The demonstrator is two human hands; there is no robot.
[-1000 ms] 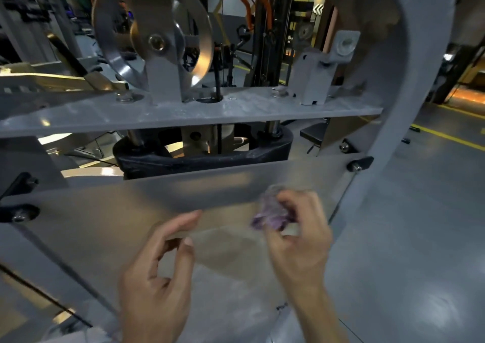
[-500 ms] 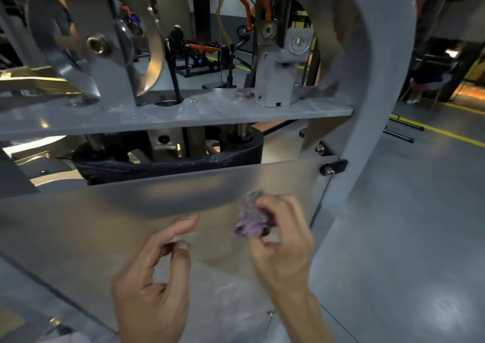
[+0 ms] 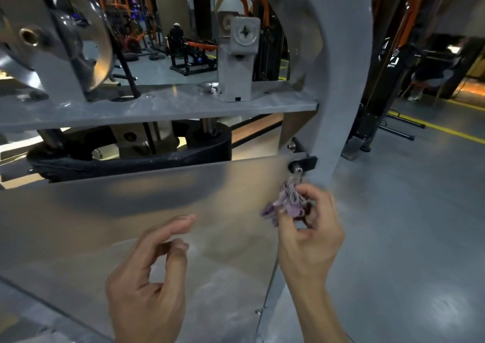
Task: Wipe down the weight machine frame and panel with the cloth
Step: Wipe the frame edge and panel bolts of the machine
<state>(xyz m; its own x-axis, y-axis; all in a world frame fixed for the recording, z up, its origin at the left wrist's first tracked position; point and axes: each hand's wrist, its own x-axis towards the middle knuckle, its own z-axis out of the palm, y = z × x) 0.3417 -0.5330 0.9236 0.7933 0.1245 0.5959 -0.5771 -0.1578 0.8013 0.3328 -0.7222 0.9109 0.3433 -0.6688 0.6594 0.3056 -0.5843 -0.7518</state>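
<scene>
A bunched purple cloth [image 3: 287,203] is pinched in my right hand [image 3: 311,233] at the upper right corner of the frosted translucent panel [image 3: 131,211]. The cloth's top touches the black bracket and bolt [image 3: 301,164] that fix the panel to the curved grey frame upright [image 3: 338,85]. My left hand [image 3: 149,279] hovers in front of the panel's lower middle, fingers loosely curled, forefinger extended, holding nothing. The grey horizontal frame plate [image 3: 157,109] runs above the panel.
A shiny pulley wheel [image 3: 63,32] stands on the plate at upper left, a grey block with a cross screw [image 3: 242,51] at centre. Black weight parts sit behind the panel. Grey floor with yellow lines lies to the right; other gym machines and a person are beyond.
My right hand has carried the cloth up and right along the panel to the corner bracket. The left hand has kept its pose. My view has shifted toward the frame upright.
</scene>
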